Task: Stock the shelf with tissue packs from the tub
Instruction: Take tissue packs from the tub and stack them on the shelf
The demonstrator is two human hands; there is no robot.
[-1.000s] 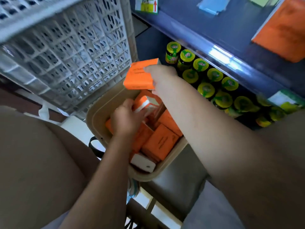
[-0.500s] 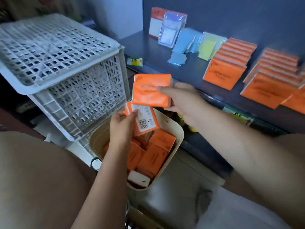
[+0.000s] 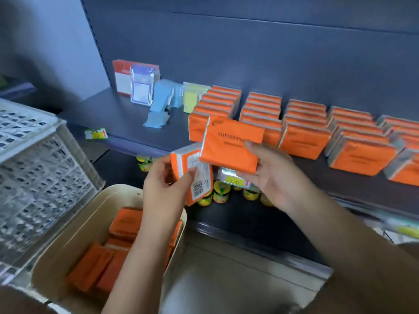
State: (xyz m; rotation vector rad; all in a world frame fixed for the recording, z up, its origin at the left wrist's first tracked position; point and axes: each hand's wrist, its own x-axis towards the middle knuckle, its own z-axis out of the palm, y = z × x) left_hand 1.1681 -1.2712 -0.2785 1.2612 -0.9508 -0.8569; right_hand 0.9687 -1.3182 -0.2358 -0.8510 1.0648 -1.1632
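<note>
Orange front pack (image 3: 229,143) is pinched in my right hand (image 3: 269,177). My left hand (image 3: 165,186) grips the barcode pack (image 3: 203,177). Both are up by the shelf (image 3: 127,123) edge, higher than the tub (image 3: 74,234), which has more packs in it. The two packs touch, so I think one could slip and drop on the jars (image 3: 221,193), or bump the neat rows (image 3: 303,139) over. I read "COTTON TISS" on the front pack; the barcode numbers are too small
</note>
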